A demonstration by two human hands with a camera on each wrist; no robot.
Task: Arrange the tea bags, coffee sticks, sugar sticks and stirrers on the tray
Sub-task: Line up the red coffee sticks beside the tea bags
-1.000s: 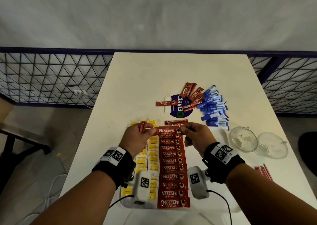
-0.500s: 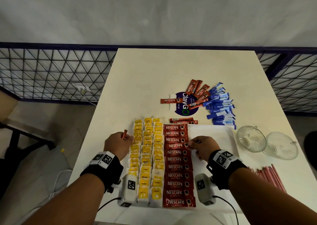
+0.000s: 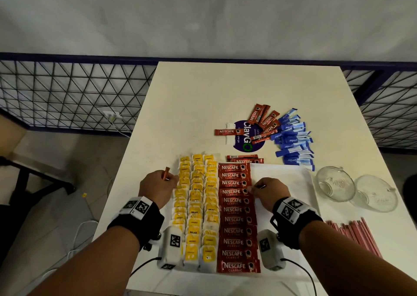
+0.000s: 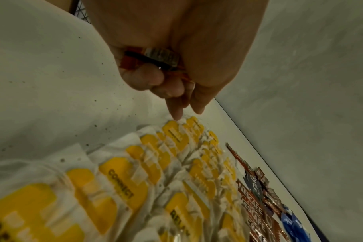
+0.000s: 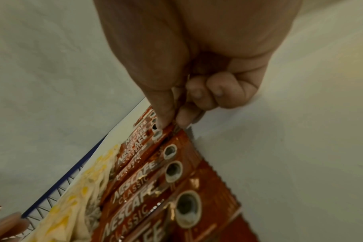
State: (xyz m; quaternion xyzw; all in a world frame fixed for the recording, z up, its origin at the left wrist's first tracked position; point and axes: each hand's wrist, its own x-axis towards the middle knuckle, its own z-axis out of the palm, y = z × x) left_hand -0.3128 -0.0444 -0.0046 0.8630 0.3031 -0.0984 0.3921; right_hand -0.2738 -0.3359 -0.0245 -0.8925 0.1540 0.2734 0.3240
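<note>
A white tray point(image 3: 282, 176) holds three columns of yellow tea bags point(image 3: 196, 205) and one column of red coffee sticks point(image 3: 234, 219). My left hand point(image 3: 173, 179) is at the left edge of the tea bags and grips a few spare coffee sticks point(image 3: 166, 173) in its palm. In the left wrist view its forefinger point(image 4: 176, 114) touches a tea bag point(image 4: 172, 131). My right hand point(image 3: 251, 188) pinches the right end of a coffee stick in the column point(image 5: 170, 131) between thumb and forefinger point(image 5: 162, 117).
Loose coffee sticks point(image 3: 261, 119) lie on a purple sticker beyond the tray, beside a heap of blue sugar sticks point(image 3: 293, 142). Two glass cups point(image 3: 335, 186) stand right of the tray, with red stirrers point(image 3: 352, 234) near the front right edge.
Both hands have drawn back from the far end of the coffee column and parted. The left went to the tea bags' left edge, the right to the column's right side.
</note>
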